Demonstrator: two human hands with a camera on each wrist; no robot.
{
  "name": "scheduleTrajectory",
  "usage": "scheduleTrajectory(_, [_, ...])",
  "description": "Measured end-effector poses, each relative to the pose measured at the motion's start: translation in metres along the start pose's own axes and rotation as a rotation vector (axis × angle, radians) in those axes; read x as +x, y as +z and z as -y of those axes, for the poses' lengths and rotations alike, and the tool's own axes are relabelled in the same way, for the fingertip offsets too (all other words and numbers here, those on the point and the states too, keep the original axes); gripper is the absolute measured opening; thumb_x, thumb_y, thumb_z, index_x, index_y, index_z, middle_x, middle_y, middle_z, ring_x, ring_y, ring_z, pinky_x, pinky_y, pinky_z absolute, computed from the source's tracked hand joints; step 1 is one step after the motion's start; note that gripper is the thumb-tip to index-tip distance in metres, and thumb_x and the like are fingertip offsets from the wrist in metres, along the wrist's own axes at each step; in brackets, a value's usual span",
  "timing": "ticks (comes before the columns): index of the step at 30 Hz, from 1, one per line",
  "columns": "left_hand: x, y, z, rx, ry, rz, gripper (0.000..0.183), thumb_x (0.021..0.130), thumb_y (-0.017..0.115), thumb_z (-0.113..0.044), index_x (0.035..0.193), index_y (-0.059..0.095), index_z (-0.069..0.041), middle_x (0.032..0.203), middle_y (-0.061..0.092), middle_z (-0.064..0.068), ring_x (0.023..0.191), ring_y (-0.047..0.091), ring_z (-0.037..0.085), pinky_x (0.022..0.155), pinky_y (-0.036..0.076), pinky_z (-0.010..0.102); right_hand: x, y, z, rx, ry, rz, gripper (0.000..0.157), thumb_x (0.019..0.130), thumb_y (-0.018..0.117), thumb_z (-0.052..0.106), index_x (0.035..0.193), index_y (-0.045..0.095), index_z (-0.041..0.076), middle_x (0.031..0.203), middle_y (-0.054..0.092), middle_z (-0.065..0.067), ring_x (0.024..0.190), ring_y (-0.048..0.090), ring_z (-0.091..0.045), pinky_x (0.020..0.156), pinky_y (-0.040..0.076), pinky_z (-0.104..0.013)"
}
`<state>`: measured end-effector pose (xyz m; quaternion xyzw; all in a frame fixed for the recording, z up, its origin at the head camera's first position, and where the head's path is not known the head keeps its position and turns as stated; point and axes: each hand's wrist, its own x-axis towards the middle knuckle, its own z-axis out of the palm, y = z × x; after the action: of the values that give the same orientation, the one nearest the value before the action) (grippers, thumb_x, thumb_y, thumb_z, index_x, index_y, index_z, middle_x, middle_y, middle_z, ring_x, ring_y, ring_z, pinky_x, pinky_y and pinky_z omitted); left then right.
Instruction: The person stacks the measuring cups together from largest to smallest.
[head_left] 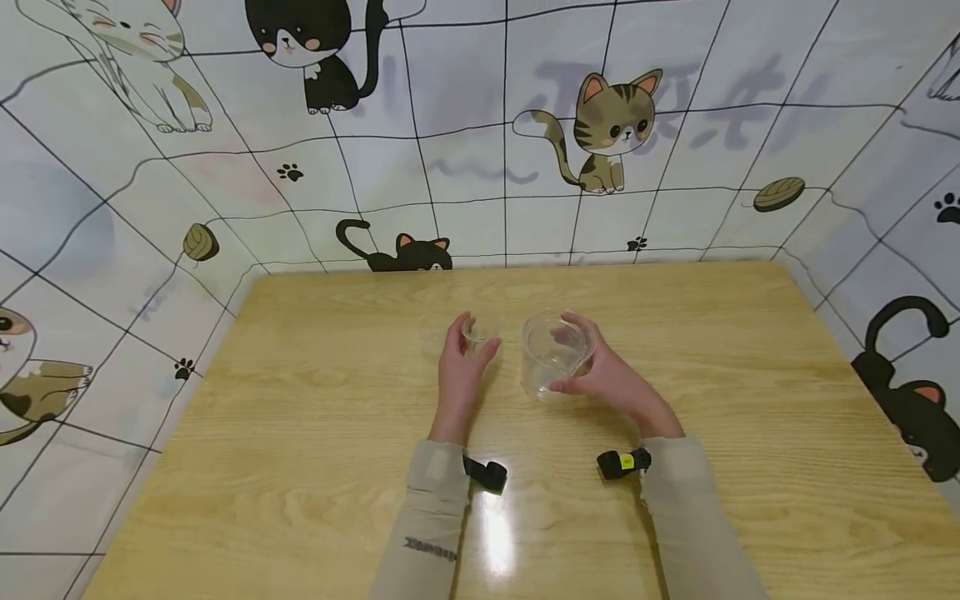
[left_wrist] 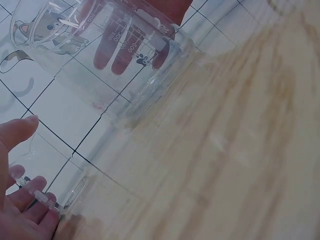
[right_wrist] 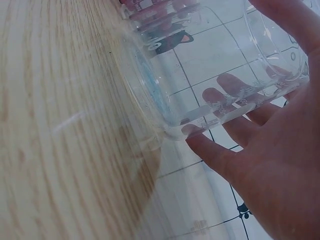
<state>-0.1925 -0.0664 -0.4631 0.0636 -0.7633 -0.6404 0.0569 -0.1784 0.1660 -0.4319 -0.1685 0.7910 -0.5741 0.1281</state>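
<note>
A large clear beaker [head_left: 536, 367] with white printed graduations stands on the wooden table. Around its right side curves my right hand [head_left: 611, 371], thumb toward the near side, fingers at the far side. In the right wrist view, fingertips [right_wrist: 192, 131] lie against the beaker's wall [right_wrist: 175, 95]. To the left, my left hand [head_left: 461, 367] holds a smaller clear beaker [head_left: 480, 327] between thumb and fingers. The left wrist view shows only part of that small beaker [left_wrist: 37, 192]. A bluish tint shows at the large beaker's base; I cannot tell whether it is liquid.
The pale wooden table [head_left: 315, 433] reaches a cloth wall [head_left: 465, 175] printed with cats and grid lines at the back and sides. Black wrist devices [head_left: 487, 477] are strapped at both sleeves. A bright light reflection lies on the table between the forearms.
</note>
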Motion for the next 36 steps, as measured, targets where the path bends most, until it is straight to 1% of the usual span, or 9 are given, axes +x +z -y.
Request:
scheduleTrajectory(4, [-0.001, 0.001, 0.000, 0.010, 0.015, -0.002, 0.069, 0.077, 0.071, -0.041, 0.136, 0.039, -0.025, 0.136, 0.047, -0.006, 0.131, 0.036, 0.019, 0.108, 0.029, 0.035, -0.001, 0.001, 0.003, 0.001, 0.005, -0.006, 0.103, 0.068, 0.082, 0.020, 0.144, 0.013, 0.026, 0.144, 0.035, -0.002, 0.135, 0.029, -0.023, 0.106, 0.026, -0.054])
scheduleTrajectory(7, [-0.004, 0.002, 0.001, 0.023, 0.010, -0.009, 0.069, 0.075, 0.072, -0.044, 0.135, 0.041, -0.027, 0.132, 0.048, -0.003, 0.129, 0.038, 0.022, 0.107, 0.031, 0.037, -0.004, 0.003, 0.012, 0.016, 0.016, 0.005, 0.102, 0.068, 0.081, 0.015, 0.144, 0.013, 0.025, 0.144, 0.034, -0.006, 0.135, 0.028, -0.026, 0.107, 0.024, -0.054])
scheduleTrajectory(12, [-0.008, 0.002, 0.003, 0.047, 0.008, -0.029, 0.067, 0.073, 0.075, -0.040, 0.131, 0.045, -0.025, 0.127, 0.047, 0.002, 0.124, 0.041, 0.025, 0.104, 0.034, 0.038, -0.010, 0.007, 0.024, 0.015, 0.010, 0.023, 0.100, 0.071, 0.079, 0.010, 0.144, 0.013, 0.021, 0.144, 0.034, -0.012, 0.135, 0.028, -0.030, 0.106, 0.024, -0.055])
scheduleTrajectory(15, [-0.009, 0.003, 0.002, 0.060, 0.011, -0.024, 0.064, 0.073, 0.075, -0.039, 0.129, 0.046, -0.026, 0.126, 0.047, 0.003, 0.124, 0.042, 0.024, 0.104, 0.034, 0.038, -0.008, 0.007, 0.015, -0.020, 0.008, 0.013, 0.100, 0.070, 0.080, 0.016, 0.144, 0.013, 0.028, 0.144, 0.036, -0.007, 0.134, 0.030, -0.028, 0.105, 0.025, -0.055])
scheduleTrajectory(20, [-0.011, 0.002, 0.003, 0.056, -0.007, 0.004, 0.065, 0.072, 0.075, -0.043, 0.128, 0.045, -0.028, 0.128, 0.044, 0.004, 0.126, 0.040, 0.024, 0.105, 0.033, 0.039, -0.005, 0.007, 0.001, -0.026, 0.015, 0.008, 0.101, 0.069, 0.081, 0.020, 0.144, 0.013, 0.029, 0.143, 0.036, -0.002, 0.133, 0.031, -0.027, 0.105, 0.026, -0.056])
scheduleTrajectory(22, [-0.013, 0.002, 0.004, 0.047, -0.008, 0.011, 0.066, 0.072, 0.075, -0.044, 0.128, 0.045, -0.028, 0.128, 0.044, 0.004, 0.127, 0.040, 0.025, 0.105, 0.033, 0.040, -0.006, 0.008, 0.001, -0.014, 0.006, 0.005, 0.101, 0.069, 0.081, 0.019, 0.144, 0.014, 0.026, 0.143, 0.037, -0.003, 0.133, 0.031, -0.027, 0.105, 0.026, -0.055])
scheduleTrajectory(25, [-0.014, 0.002, 0.005, 0.041, -0.005, 0.016, 0.067, 0.071, 0.075, -0.044, 0.129, 0.045, -0.027, 0.128, 0.044, 0.005, 0.128, 0.040, 0.026, 0.105, 0.033, 0.041, -0.006, 0.009, 0.000, -0.012, -0.015, 0.002, 0.102, 0.068, 0.082, 0.022, 0.144, 0.015, 0.026, 0.142, 0.038, -0.003, 0.133, 0.033, -0.026, 0.104, 0.028, -0.054])
scheduleTrajectory(30, [-0.013, 0.002, 0.005, 0.048, 0.006, 0.025, 0.066, 0.073, 0.074, -0.045, 0.129, 0.044, -0.027, 0.128, 0.051, 0.001, 0.129, 0.039, 0.023, 0.106, 0.031, 0.040, -0.007, 0.008, 0.000, 0.006, -0.027, -0.001, 0.104, 0.067, 0.083, 0.022, 0.145, 0.013, 0.022, 0.142, 0.038, -0.006, 0.133, 0.033, -0.027, 0.105, 0.027, -0.052])
scheduleTrajectory(36, [-0.009, 0.005, 0.002, 0.051, 0.033, 0.066, 0.063, 0.077, 0.070, -0.044, 0.131, 0.041, -0.028, 0.130, 0.052, -0.005, 0.131, 0.037, 0.016, 0.107, 0.030, 0.040, -0.008, 0.004, 0.004, -0.016, -0.018, -0.020, 0.102, 0.067, 0.082, 0.023, 0.144, 0.015, 0.030, 0.142, 0.038, -0.003, 0.132, 0.033, -0.026, 0.104, 0.029, -0.053])
